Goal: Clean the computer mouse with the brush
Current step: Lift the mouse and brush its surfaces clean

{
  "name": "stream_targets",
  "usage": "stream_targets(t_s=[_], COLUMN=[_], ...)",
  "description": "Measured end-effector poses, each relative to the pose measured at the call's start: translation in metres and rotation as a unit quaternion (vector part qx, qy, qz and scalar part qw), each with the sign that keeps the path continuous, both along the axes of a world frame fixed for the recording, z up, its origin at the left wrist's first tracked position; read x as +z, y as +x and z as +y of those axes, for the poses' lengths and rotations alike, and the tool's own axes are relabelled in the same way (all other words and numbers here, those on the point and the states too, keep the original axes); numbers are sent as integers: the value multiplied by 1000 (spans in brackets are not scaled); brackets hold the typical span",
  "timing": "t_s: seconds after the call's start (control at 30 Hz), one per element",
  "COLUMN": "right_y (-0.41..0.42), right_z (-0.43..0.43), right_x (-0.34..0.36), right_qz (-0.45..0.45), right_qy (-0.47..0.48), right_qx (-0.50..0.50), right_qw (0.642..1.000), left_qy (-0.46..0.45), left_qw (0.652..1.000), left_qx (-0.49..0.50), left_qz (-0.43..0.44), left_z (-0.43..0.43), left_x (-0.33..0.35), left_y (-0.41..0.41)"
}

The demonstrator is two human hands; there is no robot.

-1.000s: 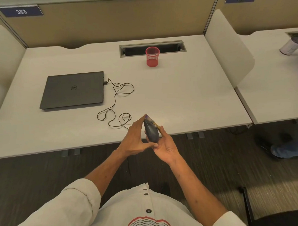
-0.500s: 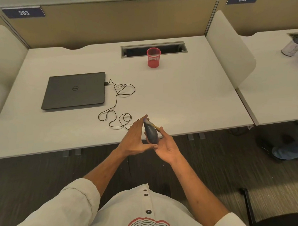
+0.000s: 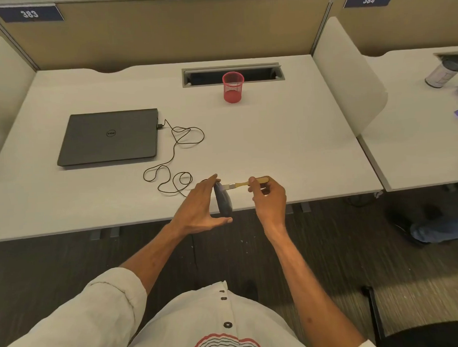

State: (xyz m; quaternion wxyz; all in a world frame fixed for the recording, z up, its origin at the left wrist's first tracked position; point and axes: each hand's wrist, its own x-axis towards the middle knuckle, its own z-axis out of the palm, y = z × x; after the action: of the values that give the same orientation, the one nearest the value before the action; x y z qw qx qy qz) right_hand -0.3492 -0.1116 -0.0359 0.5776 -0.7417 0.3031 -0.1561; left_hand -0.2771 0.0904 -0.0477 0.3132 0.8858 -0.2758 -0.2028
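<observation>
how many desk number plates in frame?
2: plate 383 sits top left on the partition behind the laptop desk; plate 384 sits top right behind the neighbouring desk. Others may lie out of frame.

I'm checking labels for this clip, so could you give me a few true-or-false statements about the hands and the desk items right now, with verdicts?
1. The left hand holds the computer mouse on its edge. True.
2. The brush lies unused beside the laptop. False: the right hand pinches its handle, and the bristles are at the mouse.
3. The laptop is open. False: its lid is closed.
4. The red mesh pen cup stands upright. True.
5. A black cable is plugged into the laptop's side. True.
</observation>
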Motion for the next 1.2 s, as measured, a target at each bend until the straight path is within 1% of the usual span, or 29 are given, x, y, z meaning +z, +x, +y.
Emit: stream_targets(t_s=[0.07,0.3,0.4,0.5,0.57,0.6,0.7,0.8,0.9,1.0,1.13,1.2], right_y=[5,11,8,3,1,1,2,4,2,-3,-5,-4], right_z=[6,15,14,11,11,11,15,17,17,14,7,6], right_x=[3,1,3,4,5,6,15,21,20,13,10,11], right_qz=[0,26,36,69,80,69,-7,-53,-45,-8,45,41], right_qy=[-40,-97,-164,-227,-235,-230,-226,-260,-293,-306,-295,-278], right_qx=[9,4,29,51,49,50,60,96,117,122,117,99], right_qw=[999,995,985,970,968,969,972,959,948,944,947,955], left_qy=[17,49,50,50,53,56,63,66,64,68,76,76], left_qw=[1000,998,997,998,998,997,997,997,997,997,996,996], left_qx=[-11,-24,-23,-19,-16,-16,-20,-16,-11,-6,-3,-5], left_qz=[-11,-36,-45,-43,-44,-45,-42,-34,-33,-40,-43,-38], left_z=[-2,-1,1,2,3,3,4,5,6,7,8,8], left_x=[0,0,1,1,2,3,3,4,5,5,4,4], left_y=[0,1,3,5,6,6,6,6,6,7,5,4])
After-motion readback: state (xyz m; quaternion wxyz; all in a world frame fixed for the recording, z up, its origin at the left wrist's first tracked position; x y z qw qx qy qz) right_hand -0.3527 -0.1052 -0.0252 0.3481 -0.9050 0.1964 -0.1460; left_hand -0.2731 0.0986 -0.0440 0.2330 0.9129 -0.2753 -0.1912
